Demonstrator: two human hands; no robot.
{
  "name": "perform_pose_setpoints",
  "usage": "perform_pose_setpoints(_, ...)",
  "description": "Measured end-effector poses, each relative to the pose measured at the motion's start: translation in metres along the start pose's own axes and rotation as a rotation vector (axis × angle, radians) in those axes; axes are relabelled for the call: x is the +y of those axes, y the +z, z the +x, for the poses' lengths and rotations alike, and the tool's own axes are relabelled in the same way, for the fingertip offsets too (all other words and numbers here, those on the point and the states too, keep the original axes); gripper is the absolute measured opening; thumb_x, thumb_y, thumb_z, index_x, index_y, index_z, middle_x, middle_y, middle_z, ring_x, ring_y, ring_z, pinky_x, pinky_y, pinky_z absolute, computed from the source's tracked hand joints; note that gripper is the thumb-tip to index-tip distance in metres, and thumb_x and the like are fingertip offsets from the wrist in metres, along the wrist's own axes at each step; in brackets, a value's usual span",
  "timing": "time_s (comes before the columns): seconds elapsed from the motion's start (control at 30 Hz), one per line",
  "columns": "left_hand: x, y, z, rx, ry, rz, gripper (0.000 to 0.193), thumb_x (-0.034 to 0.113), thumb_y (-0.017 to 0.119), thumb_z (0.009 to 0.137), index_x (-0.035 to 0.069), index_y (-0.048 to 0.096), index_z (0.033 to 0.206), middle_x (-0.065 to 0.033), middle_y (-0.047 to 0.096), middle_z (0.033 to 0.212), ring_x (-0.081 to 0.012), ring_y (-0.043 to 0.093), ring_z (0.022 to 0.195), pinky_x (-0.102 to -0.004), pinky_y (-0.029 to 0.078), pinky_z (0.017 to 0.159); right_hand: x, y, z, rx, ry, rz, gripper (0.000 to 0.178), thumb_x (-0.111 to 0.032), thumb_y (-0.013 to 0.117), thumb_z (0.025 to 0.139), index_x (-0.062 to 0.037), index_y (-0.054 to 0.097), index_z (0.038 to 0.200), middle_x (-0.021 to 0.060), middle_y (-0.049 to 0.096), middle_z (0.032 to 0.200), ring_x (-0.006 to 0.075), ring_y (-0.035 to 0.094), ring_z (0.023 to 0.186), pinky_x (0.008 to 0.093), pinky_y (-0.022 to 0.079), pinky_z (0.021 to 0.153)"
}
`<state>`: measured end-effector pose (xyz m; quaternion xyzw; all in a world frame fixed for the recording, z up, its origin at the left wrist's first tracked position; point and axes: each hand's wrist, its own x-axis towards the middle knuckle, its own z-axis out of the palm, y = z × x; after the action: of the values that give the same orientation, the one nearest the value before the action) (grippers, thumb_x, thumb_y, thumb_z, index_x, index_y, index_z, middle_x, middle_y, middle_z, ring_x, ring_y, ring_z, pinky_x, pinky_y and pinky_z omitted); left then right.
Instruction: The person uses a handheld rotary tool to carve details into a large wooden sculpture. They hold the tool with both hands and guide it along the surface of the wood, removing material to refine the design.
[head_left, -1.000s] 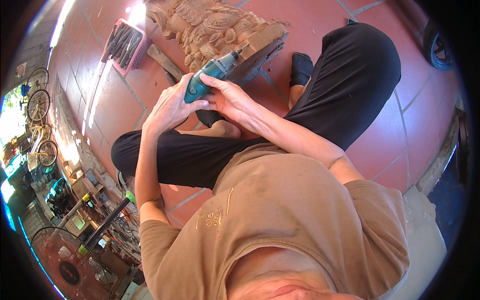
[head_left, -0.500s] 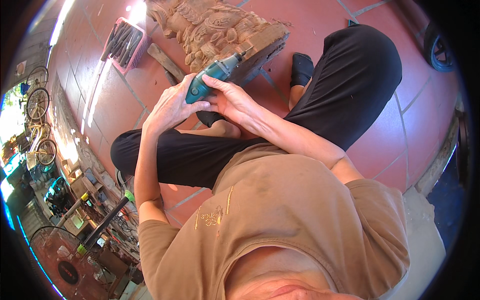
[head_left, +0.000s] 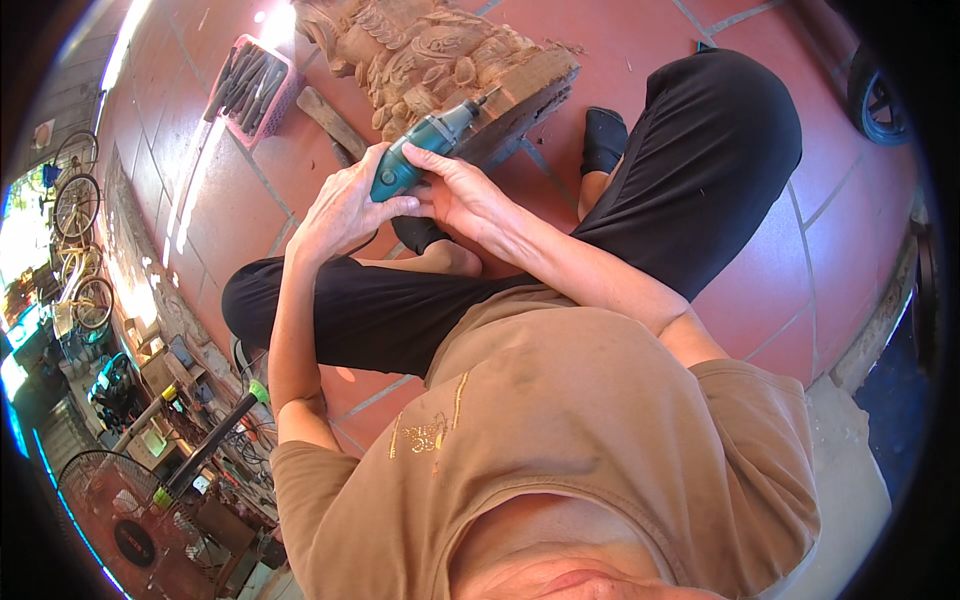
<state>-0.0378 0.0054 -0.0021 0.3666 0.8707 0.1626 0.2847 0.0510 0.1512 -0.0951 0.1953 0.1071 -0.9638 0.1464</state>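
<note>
A teal rotary tool (head_left: 428,143) is held between both my hands above my crossed legs. Its thin bit points up and right, in front of the near end of a brown carved wood piece (head_left: 430,60). My left hand (head_left: 343,205) is closed round the back end of the tool, its thumb reaching across below. My right hand (head_left: 462,200) grips the tool from the other side, thumb along the body; its other fingers are partly hidden underneath. From this angle I cannot tell whether the bit touches the wood.
On the red tiled floor, a pink basket (head_left: 275,105) of chisel-like tools stands left of the carving, with a wooden mallet-like piece (head_left: 330,118) beside it. A fan (head_left: 135,540) is at lower left, bicycles (head_left: 75,210) are beyond, and a wheel (head_left: 880,100) is at far right.
The rotary tool and both hands have shifted very slightly left and down. The grip is the same, and the carving has not moved.
</note>
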Motion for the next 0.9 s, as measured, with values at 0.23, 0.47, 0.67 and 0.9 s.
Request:
perform_pose_setpoints(0.23,0.0015,-0.0002,0.0005,-0.005,-0.013,0.017,0.073,0.037,0.079,0.084,0.005,0.044,0.139,-0.0283,0.068,0.101,-0.0473,0.067,0.098,-0.0502,0.052,0.081,0.0018,-0.002,0.0032,-0.002,-0.038,-0.019,0.04,-0.033,0.076,0.092,-0.0068,0.063,0.119,0.0105,0.068,0.115,0.0237,0.069,0.102,0.0429,0.058,0.083)
perform_pose_setpoints(0.47,-0.002,0.0016,0.0009,0.009,0.018,0.005,0.073,0.038,0.079,0.085,0.005,0.044,0.14,-0.0283,0.068,0.101,-0.047,0.067,0.098,-0.0497,0.052,0.081,0.0022,-0.003,0.0042,0.005,-0.036,-0.032,0.039,-0.033,0.075,0.093,-0.0064,0.064,0.119,0.0103,0.068,0.113,0.0232,0.069,0.101,0.0423,0.059,0.082)
perform_pose_setpoints(0.67,-0.0045,0.0045,0.0009,0.033,0.04,0.019,0.074,0.037,0.079,0.084,0.005,0.043,0.141,-0.0277,0.069,0.103,-0.0464,0.067,0.099,-0.0497,0.052,0.082,0.0019,-0.004,0.0058,-0.009,-0.026,-0.031,0.04,-0.034,0.076,0.092,-0.0068,0.064,0.119,0.01,0.069,0.112,0.0237,0.069,0.101,0.0429,0.057,0.083)
perform_pose_setpoints(0.9,-0.0007,0.0033,-0.0001,0.028,0.004,0.017,0.074,0.037,0.08,0.084,0.006,0.045,0.141,-0.0264,0.069,0.104,-0.045,0.068,0.1,-0.0485,0.052,0.083,0.001,-0.0038,0.0062,-0.005,-0.023,-0.03,0.04,-0.034,0.077,0.092,-0.0073,0.064,0.119,0.0093,0.068,0.113,0.0233,0.069,0.1,0.0421,0.057,0.082)
